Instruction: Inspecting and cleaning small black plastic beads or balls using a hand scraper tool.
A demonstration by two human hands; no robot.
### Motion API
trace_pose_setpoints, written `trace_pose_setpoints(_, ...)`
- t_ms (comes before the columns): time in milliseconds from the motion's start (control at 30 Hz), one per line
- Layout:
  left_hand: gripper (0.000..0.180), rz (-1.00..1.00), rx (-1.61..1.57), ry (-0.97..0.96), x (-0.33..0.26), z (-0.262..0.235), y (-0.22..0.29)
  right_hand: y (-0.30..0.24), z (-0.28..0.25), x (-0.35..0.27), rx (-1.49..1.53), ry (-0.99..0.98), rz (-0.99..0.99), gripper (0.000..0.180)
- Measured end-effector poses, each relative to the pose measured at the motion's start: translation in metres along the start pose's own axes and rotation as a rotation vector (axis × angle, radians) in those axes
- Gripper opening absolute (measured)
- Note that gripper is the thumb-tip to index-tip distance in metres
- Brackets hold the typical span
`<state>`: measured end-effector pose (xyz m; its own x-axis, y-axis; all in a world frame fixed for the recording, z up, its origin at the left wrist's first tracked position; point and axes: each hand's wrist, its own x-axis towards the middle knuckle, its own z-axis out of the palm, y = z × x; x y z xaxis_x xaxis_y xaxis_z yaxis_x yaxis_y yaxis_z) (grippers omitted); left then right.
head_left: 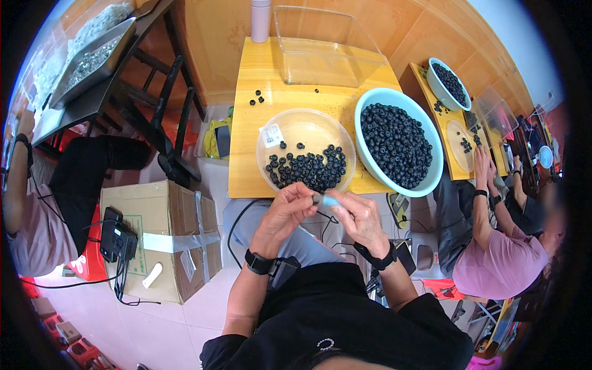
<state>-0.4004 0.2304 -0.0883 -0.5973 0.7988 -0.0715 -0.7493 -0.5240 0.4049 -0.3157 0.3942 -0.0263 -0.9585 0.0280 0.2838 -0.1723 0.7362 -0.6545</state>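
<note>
Wood tbl [243, 163], blue piece [330, 201] crosswise, pointing L

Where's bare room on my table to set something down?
The yellow wooden table has a bare patch left of the clear rectangular plastic bin, beyond the loose black beads, and a narrow strip left of the clear round plastic tray. The round light-blue bowl filled with beads crowds the right.

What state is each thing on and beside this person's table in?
Left hand, pinching a dark piece
Right hand, gripping a light-blue object
Nearer blue bowl, uncovered, well filled with black pieces
Nearer round tray, uncovered, partly filled
Nearer rectangular bin, uncovered
Cardboard box, taped shut
Bottle, upright
</note>
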Motion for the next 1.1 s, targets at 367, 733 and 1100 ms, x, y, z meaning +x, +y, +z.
trace_pose_setpoints(367,0.013,0.005,0.032,-0.027,-0.005,0.015,0.002,-0.002,-0.011,-0.002,0.108,0.122,0.135,0.022)
trace_pose_setpoints(733,0.020,-0.066,0.122,-0.008,-0.005,0.009,-0.003,-0.018,0.005,0.004,0.506,0.002,0.247,0.016)
trace_pose_setpoints(1100,0.020,-0.143,0.130,-0.074,0.001,0.015,-0.012,-0.012,-0.010,-0.013,0.614,-0.089,0.359,0.013)
